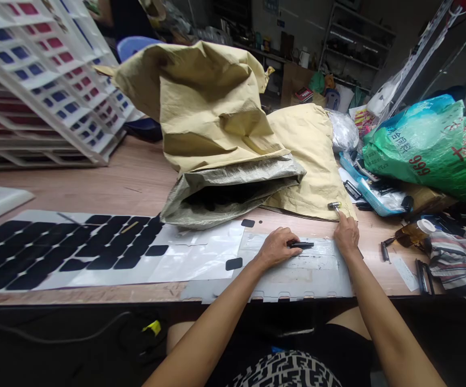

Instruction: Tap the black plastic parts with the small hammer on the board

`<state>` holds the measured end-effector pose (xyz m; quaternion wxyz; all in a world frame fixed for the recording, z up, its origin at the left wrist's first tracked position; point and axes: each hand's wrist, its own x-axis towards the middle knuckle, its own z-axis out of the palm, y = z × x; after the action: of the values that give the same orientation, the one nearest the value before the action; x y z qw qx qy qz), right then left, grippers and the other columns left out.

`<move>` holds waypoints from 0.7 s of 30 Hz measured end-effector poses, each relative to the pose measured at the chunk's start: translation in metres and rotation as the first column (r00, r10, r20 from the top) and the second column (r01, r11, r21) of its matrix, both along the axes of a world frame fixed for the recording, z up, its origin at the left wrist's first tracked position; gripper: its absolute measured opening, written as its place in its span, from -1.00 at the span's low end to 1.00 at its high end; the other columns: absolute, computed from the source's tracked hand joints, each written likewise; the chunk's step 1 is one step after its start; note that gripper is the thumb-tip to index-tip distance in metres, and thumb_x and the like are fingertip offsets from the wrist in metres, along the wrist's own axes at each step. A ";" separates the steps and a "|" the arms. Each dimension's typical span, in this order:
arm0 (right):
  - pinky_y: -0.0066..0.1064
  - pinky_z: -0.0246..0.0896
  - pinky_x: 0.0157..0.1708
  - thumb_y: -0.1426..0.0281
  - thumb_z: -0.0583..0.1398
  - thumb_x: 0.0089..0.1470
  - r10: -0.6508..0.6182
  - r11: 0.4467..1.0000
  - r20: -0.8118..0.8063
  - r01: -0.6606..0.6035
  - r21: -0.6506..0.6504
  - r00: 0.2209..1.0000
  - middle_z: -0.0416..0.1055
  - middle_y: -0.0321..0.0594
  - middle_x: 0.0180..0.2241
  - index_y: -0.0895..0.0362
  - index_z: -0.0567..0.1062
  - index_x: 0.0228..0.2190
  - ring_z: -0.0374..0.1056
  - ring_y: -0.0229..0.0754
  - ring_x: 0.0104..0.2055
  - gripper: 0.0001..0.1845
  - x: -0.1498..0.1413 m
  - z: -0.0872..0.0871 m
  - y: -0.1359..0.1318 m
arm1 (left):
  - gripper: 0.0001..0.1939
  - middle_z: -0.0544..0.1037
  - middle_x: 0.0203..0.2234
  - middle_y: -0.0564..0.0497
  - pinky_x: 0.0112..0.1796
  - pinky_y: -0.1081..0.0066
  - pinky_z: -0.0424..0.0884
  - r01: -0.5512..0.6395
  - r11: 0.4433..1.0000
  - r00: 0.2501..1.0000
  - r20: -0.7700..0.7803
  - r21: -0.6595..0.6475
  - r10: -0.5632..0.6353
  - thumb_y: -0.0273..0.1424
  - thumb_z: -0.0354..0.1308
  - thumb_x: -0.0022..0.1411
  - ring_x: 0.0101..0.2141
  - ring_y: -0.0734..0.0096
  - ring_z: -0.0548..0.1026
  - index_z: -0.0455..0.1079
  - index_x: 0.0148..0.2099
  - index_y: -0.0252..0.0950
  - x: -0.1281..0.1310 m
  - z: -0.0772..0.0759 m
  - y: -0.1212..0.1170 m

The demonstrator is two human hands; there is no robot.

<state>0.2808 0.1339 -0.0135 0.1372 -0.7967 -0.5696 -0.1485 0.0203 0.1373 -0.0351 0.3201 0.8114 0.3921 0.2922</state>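
My left hand (278,248) rests low over a clear plastic-covered work mat (317,277), its fingers closed on a slim black part (303,245) that looks like a pen or clip. To its right, my right hand (346,234) is closed around the handle of a small hammer (334,206). The hammer's head, metal with a yellowish end, points up and away from me near the edge of a flat yellow sack. Left of my left hand lie small black rounded pads (234,264). Past them, rows of black pads cover a white sheet (216,252).
An open yellow woven sack (216,123) stands ahead, its dark mouth facing me. White plastic crates (47,70) lean at the left. On the right are a green plastic bag (422,150), an amber bottle (412,234), a striped cloth (456,260) and loose black parts (424,277).
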 end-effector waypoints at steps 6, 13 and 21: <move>-0.32 0.14 -0.25 0.42 0.03 0.25 -0.037 0.999 0.127 0.041 -0.025 0.991 0.34 -0.05 -0.17 0.03 0.37 0.20 0.26 -0.06 -0.16 -0.49 -0.008 -0.010 -0.001 | -0.80 0.47 -0.35 0.01 -0.17 0.30 0.31 0.010 1.000 1.000 -0.021 0.003 -0.010 -0.29 0.27 0.18 -0.22 0.27 0.40 0.57 -0.14 -0.19 0.000 0.002 0.003; -0.31 0.15 -0.25 0.41 0.05 0.22 -0.039 0.999 0.143 0.044 -0.028 0.989 0.34 -0.06 -0.16 0.04 0.33 0.22 0.27 -0.04 -0.15 -0.47 -0.007 -0.009 0.000 | -0.80 0.50 -0.26 -0.02 -0.19 0.33 0.34 0.267 0.955 0.953 0.181 -0.132 -0.242 -0.30 0.02 0.38 -0.24 0.31 0.43 0.42 -0.08 -0.23 -0.013 0.030 -0.069; -0.31 0.16 -0.24 0.42 0.02 0.23 -0.019 0.999 0.151 0.024 -0.030 0.988 0.32 -0.03 -0.15 0.07 0.31 0.23 0.25 -0.05 -0.15 -0.46 -0.004 -0.014 0.000 | -0.73 0.55 -0.20 -0.06 -0.17 0.31 0.35 0.346 0.906 0.920 -0.103 -0.246 -0.379 -0.27 -0.08 0.42 -0.23 0.25 0.50 0.40 0.00 -0.18 -0.018 -0.013 -0.166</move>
<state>0.2763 0.1338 -0.0272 0.0794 -0.7915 -0.5718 -0.2007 0.0027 -0.0285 -0.0485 0.4278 0.8485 0.2870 0.1208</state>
